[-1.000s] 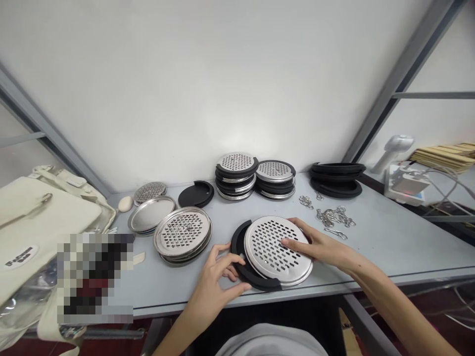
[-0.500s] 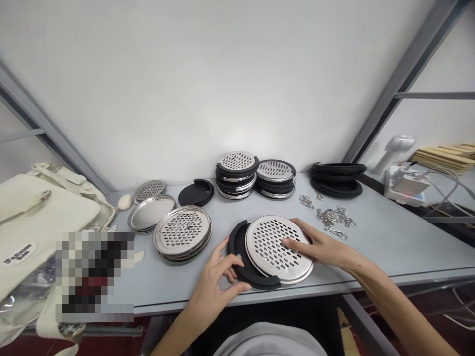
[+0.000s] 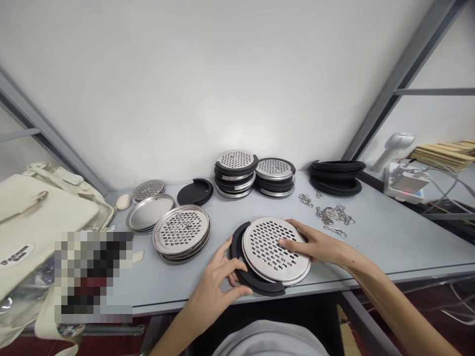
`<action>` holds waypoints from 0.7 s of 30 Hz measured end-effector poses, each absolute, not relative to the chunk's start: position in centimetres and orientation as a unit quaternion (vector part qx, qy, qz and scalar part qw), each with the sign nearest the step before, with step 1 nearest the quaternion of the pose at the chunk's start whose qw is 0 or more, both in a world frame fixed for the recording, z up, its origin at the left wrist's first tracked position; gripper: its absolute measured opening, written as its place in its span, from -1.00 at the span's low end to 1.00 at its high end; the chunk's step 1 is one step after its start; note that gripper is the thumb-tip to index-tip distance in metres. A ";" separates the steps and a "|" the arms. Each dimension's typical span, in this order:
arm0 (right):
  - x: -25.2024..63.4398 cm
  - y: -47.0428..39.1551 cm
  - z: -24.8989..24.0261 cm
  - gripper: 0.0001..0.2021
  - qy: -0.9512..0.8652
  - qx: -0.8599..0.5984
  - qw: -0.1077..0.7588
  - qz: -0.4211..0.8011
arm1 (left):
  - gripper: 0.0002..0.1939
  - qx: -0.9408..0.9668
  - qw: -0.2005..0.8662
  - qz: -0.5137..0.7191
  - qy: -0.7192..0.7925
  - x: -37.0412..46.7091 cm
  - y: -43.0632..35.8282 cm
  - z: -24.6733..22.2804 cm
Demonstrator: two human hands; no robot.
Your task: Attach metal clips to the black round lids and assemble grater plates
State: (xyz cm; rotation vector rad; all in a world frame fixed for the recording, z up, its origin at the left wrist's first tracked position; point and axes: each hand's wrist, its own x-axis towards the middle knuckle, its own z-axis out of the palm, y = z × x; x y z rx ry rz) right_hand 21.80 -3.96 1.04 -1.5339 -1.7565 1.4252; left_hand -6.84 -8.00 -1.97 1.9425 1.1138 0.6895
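A round metal disc with slotted holes (image 3: 272,247) lies partly inside a black C-shaped holder (image 3: 237,247) near the front edge of the table. My right hand (image 3: 315,244) grips the disc at its right side, thumb on top and fingers underneath out of sight. My left hand (image 3: 218,277) clasps the holder's left side, its fingers curled over the rim and the thumb at the lower edge. Left of my hands sits a stack of perforated metal discs (image 3: 181,230). Beside it are plain round metal plates (image 3: 150,212).
Two stacks of discs in black holders (image 3: 235,173) (image 3: 275,178) stand at the wall. A single black holder (image 3: 195,192), several black rings (image 3: 336,185) and metal clips (image 3: 334,215) lie on the table. A cream bag (image 3: 44,212) is at left, a handheld scanner (image 3: 393,148) at right.
The disc has slid left, deeper into the black holder, covering more of its inside. Both hands keep their hold, and the holder has shifted slightly to the right.
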 end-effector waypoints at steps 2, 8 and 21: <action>21.7 -4.2 1.0 -0.41 -0.624 -0.559 0.209 0.505 | -0.78 0.756 0.394 0.277 0.443 -6.8 -8.0 -2.0; 21.2 -4.6 1.0 -0.44 -0.611 -0.579 0.222 0.493 | -0.65 0.732 0.409 0.299 0.456 -6.6 -8.1 -2.5; 21.1 -4.3 1.2 -0.42 -0.612 -0.607 0.216 0.458 | -0.75 0.727 0.412 0.289 0.466 -6.1 -8.5 -2.3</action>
